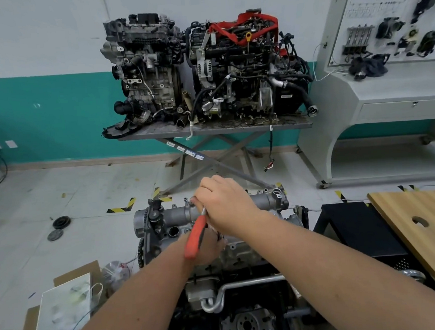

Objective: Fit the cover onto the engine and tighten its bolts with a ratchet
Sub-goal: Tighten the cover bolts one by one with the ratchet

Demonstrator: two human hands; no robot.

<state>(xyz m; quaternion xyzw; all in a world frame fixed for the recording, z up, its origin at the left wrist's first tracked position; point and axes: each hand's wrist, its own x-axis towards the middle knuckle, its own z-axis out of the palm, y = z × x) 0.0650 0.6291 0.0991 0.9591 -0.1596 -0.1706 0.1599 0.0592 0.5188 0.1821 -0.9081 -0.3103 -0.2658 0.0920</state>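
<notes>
Workshop floor, engine [216, 232] low before me | cover [261, 203] sits on top | right hand [224, 203] clamps ratchet [194, 237] head at far bolt | handle points back to left hand [207, 246], which grips it.

Both bare forearms reach in from near edge, converging at centre. Right hand [226, 203] farther, knuckles up, fingers curled in a grip. Left hand [207, 246] lower, just beneath right, mostly hidden; finger pose unclear. Hands overlap.
</notes>
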